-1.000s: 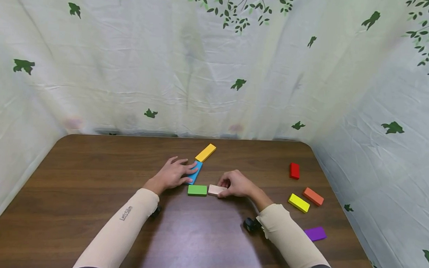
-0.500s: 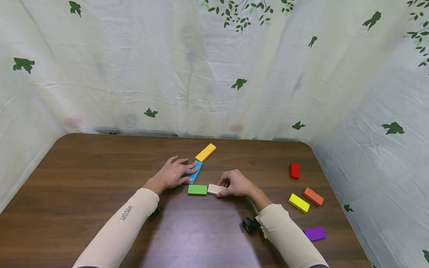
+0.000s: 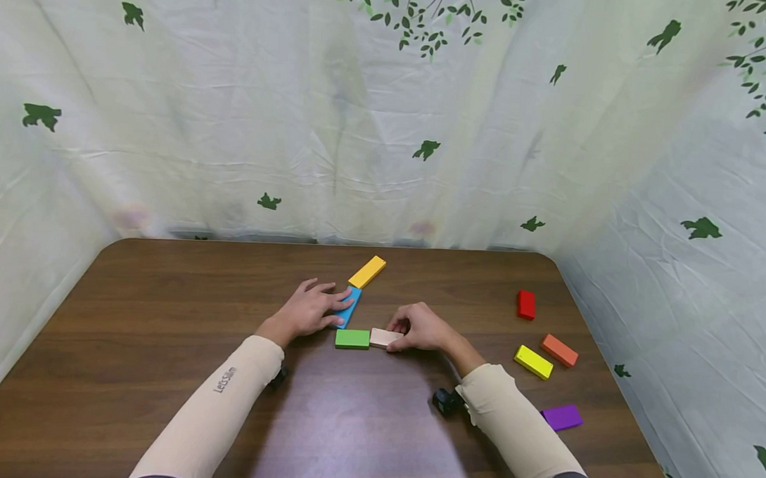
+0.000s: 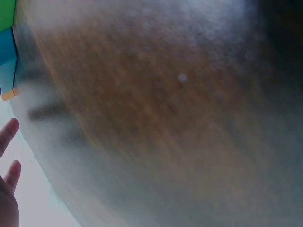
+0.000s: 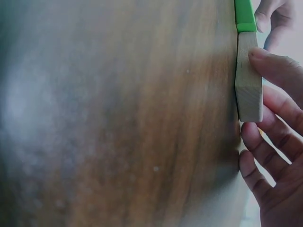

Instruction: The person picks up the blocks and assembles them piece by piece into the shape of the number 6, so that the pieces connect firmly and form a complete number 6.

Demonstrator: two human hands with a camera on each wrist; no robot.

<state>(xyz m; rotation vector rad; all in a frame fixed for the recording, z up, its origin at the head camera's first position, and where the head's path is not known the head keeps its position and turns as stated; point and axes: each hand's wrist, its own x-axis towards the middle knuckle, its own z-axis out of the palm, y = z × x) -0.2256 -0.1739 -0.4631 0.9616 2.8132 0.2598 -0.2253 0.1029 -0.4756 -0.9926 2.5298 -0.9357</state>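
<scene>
In the head view my left hand (image 3: pixel 304 310) lies with spread fingers, some of them resting on a blue block (image 3: pixel 350 307). My right hand (image 3: pixel 423 327) pinches a pale, plain wood block (image 3: pixel 382 338) between thumb and fingers. That block lies flat, its left end right up against a green block (image 3: pixel 352 339); the right wrist view shows the wood block (image 5: pixel 249 90) end to end with the green block (image 5: pixel 245 14). An orange-yellow block (image 3: pixel 367 272) meets the far end of the blue one at a slant. Fingertips hide part of the blue block.
On the right side of the brown table (image 3: pixel 165 316) lie a red block (image 3: pixel 526 305), an orange block (image 3: pixel 559 351), a yellow block (image 3: pixel 533 362) and a purple block (image 3: pixel 563 417), the last partly behind my right sleeve. A white leaf-print curtain (image 3: pixel 235 121) hangs behind.
My right hand has slid the wood block slightly left, closing the small gap to the green block. My left hand has stayed on the blue block.
</scene>
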